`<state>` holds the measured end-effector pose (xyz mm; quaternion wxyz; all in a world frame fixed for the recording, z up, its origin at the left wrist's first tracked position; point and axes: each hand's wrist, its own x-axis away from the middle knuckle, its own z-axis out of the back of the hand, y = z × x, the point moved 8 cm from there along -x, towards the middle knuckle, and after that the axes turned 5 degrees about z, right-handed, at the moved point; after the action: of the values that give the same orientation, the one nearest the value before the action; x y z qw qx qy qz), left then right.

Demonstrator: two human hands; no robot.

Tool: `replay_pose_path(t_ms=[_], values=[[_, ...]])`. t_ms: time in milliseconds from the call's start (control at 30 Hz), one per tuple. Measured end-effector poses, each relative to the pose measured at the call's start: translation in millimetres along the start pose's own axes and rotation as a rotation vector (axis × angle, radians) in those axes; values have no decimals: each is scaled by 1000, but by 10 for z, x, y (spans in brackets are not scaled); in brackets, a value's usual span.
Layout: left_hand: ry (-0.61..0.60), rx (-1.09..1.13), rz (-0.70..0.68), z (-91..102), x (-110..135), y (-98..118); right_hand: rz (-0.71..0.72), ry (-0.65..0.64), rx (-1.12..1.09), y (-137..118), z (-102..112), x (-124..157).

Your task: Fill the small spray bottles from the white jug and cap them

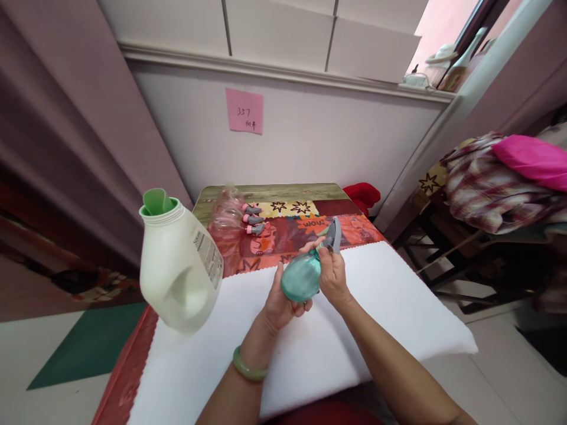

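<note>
A translucent green spray bottle [302, 277] is held tilted above the white mat, its grey spray head [333, 235] pointing up and right. My left hand [286, 301], below a green bangle on the wrist, is wrapped round the bottle's body from underneath. At the neck, the fingers of my right hand [334, 276] close on the spray head. To the left stands a large white jug [179, 271] with a green cup-like piece [157, 202] in its open mouth. Several clear pink spray bottles [228, 218] with grey heads lie farther back on the table.
A white padded mat [381, 307] covers the near part of the table, over a red patterned cloth [354, 227]. A pink note [245, 111] is stuck on the wall behind. Clothes [482, 183] are heaped at the right, and a curtain [84, 100] hangs at the left.
</note>
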<state>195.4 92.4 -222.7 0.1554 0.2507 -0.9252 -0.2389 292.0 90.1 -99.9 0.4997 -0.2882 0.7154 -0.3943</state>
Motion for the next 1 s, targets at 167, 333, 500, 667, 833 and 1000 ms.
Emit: replay_pose_path(t_ms=[167, 333, 500, 667, 833, 1000], values=[[41, -27, -32, -75, 28, 28, -6, -46, -18, -32, -33, -27], [31, -80, -233, -211, 97, 212, 29, -83, 51, -146, -37, -108], [54, -166, -365, -264, 165, 310, 43, -69, 136, -208, -6, -136], [80, -175, -381, -204, 158, 293, 98, -82, 223, -278, 2, -153], [110, -151, -402, -196, 169, 308, 80, -61, 214, -249, 27, -117], [152, -142, -464, -160, 163, 318, -27, 11, 125, -66, 92, -54]])
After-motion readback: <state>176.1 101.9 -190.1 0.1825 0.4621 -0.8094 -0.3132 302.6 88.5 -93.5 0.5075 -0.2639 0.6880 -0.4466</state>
